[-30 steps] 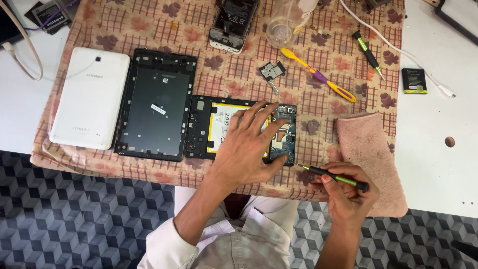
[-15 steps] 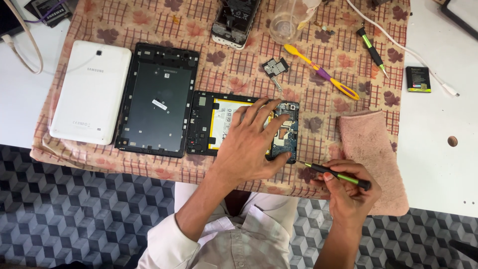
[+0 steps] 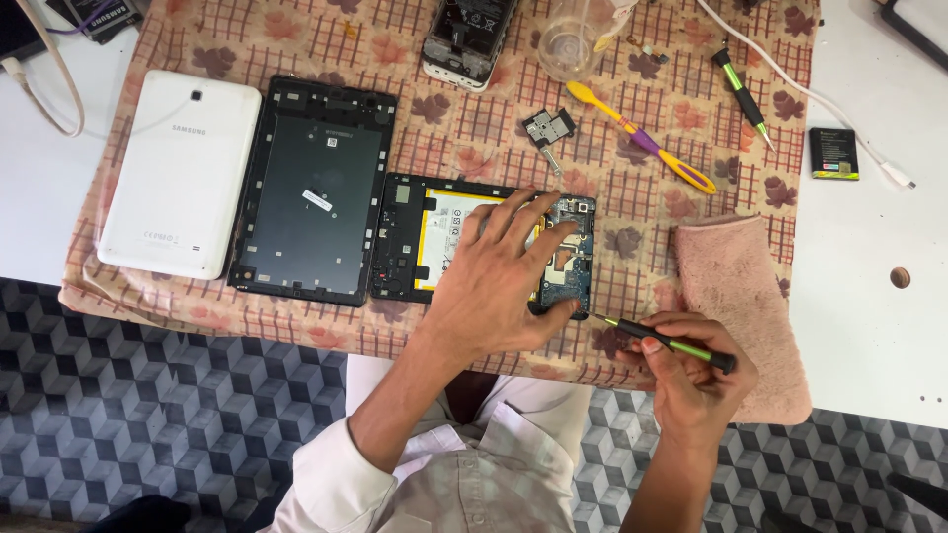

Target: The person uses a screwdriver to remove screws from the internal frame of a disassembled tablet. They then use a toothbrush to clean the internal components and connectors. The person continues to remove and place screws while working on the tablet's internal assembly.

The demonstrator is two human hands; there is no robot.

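A pink folded cloth (image 3: 741,296) lies just right of the work; a yellow-and-purple pry tool (image 3: 642,138), a small metal bracket (image 3: 548,126) and a second green-handled screwdriver (image 3: 741,94) lie above; a black display frame (image 3: 316,188) and white back cover (image 3: 183,173) sit to the left; the opened tablet (image 3: 405,237), showing yellow-edged battery and blue circuit board, rests on the patterned cloth (image 3: 296,39) near the table's front edge; the left hand (image 3: 499,281) presses flat on it, fingers spread, hiding much of the battery; the right hand (image 3: 696,380) has fingers clamped on a green-and-black screwdriver (image 3: 667,342), tip at the tablet's lower right corner.
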